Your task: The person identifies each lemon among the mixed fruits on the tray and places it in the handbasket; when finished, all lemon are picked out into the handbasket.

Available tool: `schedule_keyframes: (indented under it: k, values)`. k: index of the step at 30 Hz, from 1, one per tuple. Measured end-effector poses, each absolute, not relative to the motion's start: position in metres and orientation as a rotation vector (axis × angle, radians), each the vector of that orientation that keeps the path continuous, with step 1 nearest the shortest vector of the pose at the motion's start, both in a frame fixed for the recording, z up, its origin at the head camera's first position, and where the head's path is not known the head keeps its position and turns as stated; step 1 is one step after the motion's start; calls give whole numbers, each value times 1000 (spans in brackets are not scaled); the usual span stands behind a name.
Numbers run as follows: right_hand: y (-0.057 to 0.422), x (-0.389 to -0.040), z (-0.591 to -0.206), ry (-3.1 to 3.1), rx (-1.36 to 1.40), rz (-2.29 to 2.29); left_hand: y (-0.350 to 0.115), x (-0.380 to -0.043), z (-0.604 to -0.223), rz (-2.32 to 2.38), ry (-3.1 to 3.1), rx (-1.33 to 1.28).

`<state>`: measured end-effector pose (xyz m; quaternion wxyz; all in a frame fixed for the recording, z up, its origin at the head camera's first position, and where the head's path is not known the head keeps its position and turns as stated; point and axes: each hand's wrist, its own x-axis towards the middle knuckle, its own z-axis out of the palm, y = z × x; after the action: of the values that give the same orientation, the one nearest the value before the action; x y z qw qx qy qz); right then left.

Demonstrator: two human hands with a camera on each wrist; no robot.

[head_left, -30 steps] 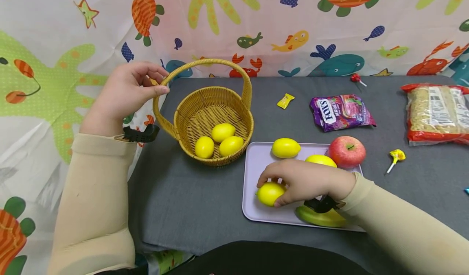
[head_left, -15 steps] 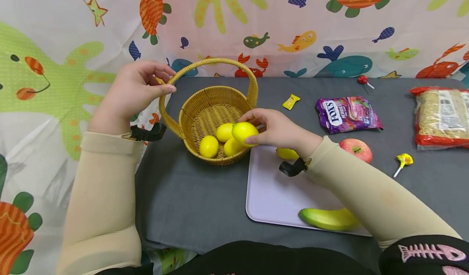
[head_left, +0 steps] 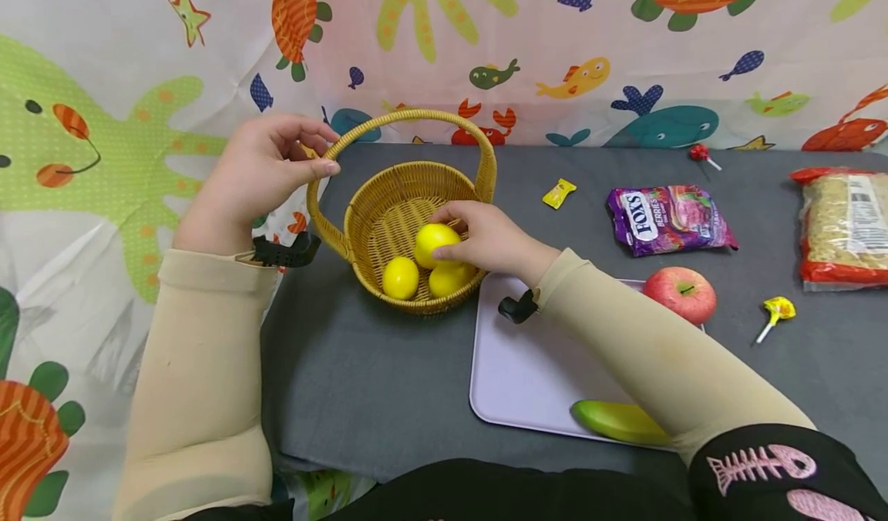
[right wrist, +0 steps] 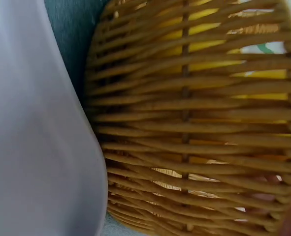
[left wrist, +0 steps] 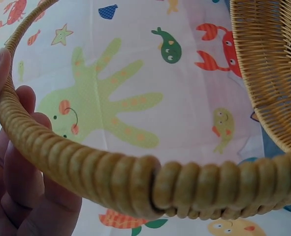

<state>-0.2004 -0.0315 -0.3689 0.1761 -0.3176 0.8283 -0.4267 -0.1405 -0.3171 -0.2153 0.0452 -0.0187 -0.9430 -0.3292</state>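
My left hand [head_left: 274,163] pinches the left side of the wicker basket's handle [head_left: 409,115] between thumb and fingers; the left wrist view shows the handle [left wrist: 86,167] close up. Inside the basket [head_left: 375,189], my right hand [head_left: 492,236] holds a yellow lemon [head_left: 432,243], thumb against its side. Two other lemons show in the basket: one on the left [head_left: 400,278], and another [head_left: 449,280] partly under the held one. In the right wrist view, the woven wall [right wrist: 184,123] lets yellow through its gaps, and fingers appear at the lower right.
Right of the basket lies a lilac tray [head_left: 513,382], with a green-yellow banana [head_left: 617,421] and a red apple [head_left: 681,294]; my right forearm covers part of it. Beyond are a yellow wrapped candy [head_left: 559,193], a purple Fox's bag [head_left: 669,219], two lollipops and a red-edged packet [head_left: 842,228].
My right hand has lifted a lemon from the tray, carried it up and left to the basket and lowered it inside. My left hand keeps its hold on the handle.
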Motion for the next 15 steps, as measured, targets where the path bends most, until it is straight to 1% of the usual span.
schedule_keyframes:
  k: [9, 15]
  values:
    - [-41, -210, -368, 2494, -897, -1125, -314, -139, -214, -1017, -2875, -58]
    - [-45, -215, -368, 2611, -927, -910, -314, -140, -215, -1016, -2870, -55]
